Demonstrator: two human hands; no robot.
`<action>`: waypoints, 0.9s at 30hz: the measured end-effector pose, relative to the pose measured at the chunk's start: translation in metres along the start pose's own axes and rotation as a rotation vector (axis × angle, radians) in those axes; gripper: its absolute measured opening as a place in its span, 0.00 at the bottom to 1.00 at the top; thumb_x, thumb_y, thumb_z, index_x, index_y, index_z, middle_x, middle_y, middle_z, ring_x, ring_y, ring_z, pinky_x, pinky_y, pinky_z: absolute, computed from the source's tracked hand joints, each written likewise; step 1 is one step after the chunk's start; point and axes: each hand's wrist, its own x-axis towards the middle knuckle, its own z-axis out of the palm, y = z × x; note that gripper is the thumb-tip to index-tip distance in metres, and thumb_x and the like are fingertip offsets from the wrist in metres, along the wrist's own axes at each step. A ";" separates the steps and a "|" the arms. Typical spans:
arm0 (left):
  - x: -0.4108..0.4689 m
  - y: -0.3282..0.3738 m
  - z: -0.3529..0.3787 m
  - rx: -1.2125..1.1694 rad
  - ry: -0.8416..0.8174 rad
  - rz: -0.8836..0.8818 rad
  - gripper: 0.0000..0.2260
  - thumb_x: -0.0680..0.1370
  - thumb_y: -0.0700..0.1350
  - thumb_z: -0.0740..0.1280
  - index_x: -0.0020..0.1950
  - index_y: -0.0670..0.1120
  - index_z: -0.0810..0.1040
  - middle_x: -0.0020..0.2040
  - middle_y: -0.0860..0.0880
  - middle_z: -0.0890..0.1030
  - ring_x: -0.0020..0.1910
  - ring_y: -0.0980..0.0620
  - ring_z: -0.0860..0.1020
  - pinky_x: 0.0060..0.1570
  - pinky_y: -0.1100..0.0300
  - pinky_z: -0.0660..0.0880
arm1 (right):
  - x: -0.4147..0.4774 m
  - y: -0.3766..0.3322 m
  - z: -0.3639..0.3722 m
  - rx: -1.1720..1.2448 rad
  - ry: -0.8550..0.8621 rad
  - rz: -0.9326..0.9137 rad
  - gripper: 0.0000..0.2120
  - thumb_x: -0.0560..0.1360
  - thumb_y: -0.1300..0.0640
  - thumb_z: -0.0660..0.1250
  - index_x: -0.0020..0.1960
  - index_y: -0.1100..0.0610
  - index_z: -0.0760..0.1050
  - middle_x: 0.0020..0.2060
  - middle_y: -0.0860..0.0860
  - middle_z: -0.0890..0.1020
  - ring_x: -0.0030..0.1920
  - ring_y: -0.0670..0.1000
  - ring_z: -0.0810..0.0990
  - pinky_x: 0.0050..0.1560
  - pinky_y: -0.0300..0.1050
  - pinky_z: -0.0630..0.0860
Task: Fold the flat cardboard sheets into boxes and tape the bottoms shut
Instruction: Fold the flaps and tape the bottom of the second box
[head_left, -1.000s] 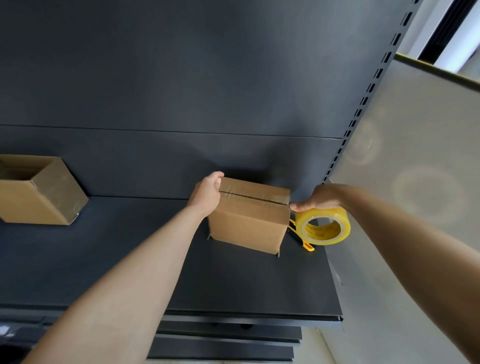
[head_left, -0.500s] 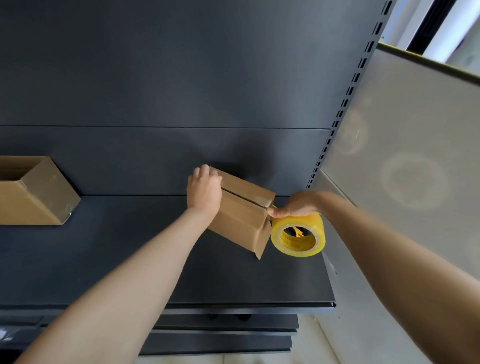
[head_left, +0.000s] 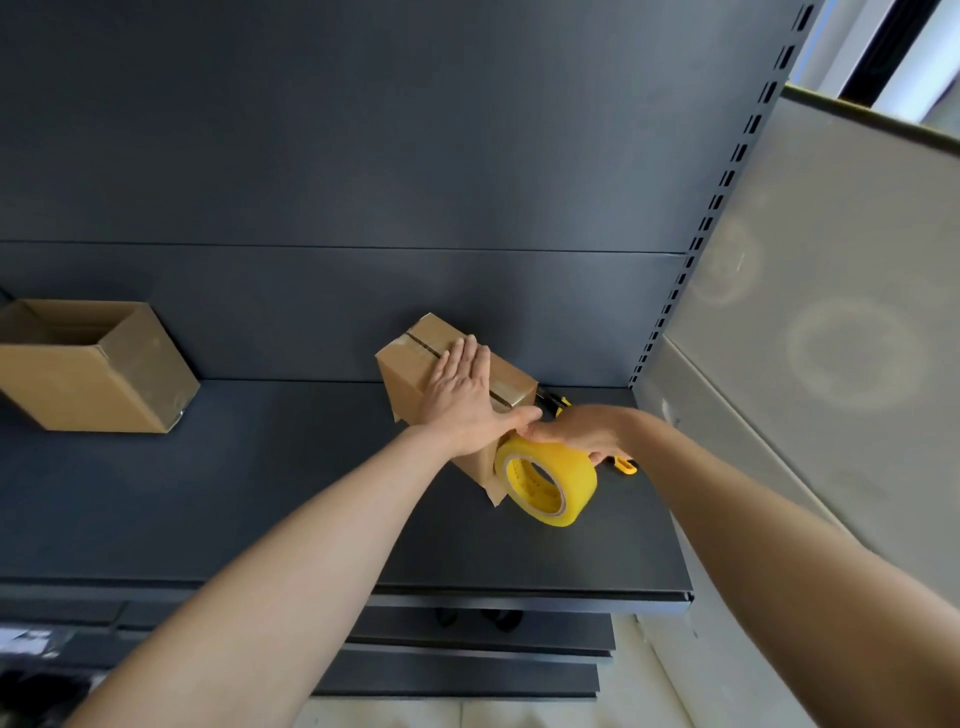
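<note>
The box (head_left: 415, 384), newly turned on the shelf (head_left: 260, 493), is pressed by the left hand (head_left: 462, 395), fingers (head_left: 470, 358) flat, while the tape roll (head_left: 550, 480) is gripped by the right hand (head_left: 576, 434); its seam appears nearly taped.

Bare forearms (head_left: 291, 561); bare left grip (head_left: 460, 400), right grip (head_left: 576, 434).

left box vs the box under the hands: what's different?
The left box has its top open, with the inside showing; the right box shows closed flaps with tape along the seam. The left box stands untouched; the right box has the left hand pressed flat on it while the right hand holds a tape roll at its near end. Both are plain brown cardboard on the same dark shelf.
</note>
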 end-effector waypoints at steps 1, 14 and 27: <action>0.000 -0.003 -0.001 0.006 -0.019 0.008 0.48 0.71 0.73 0.53 0.77 0.42 0.40 0.77 0.44 0.39 0.76 0.49 0.37 0.68 0.58 0.32 | -0.002 0.006 0.002 0.102 -0.053 -0.008 0.44 0.67 0.29 0.63 0.72 0.57 0.64 0.70 0.53 0.69 0.67 0.56 0.70 0.59 0.47 0.73; -0.009 -0.003 -0.014 0.021 -0.077 0.126 0.33 0.81 0.56 0.54 0.77 0.40 0.44 0.78 0.41 0.43 0.77 0.45 0.40 0.72 0.54 0.37 | 0.001 -0.003 0.024 0.012 -0.031 0.012 0.44 0.68 0.30 0.64 0.71 0.60 0.65 0.62 0.54 0.76 0.58 0.55 0.78 0.57 0.49 0.78; -0.009 -0.004 -0.007 0.120 -0.028 0.106 0.42 0.77 0.51 0.67 0.77 0.41 0.40 0.78 0.42 0.40 0.76 0.46 0.38 0.72 0.54 0.36 | 0.010 0.017 0.048 0.318 -0.219 -0.032 0.35 0.64 0.43 0.75 0.65 0.59 0.73 0.52 0.50 0.83 0.55 0.51 0.80 0.55 0.43 0.76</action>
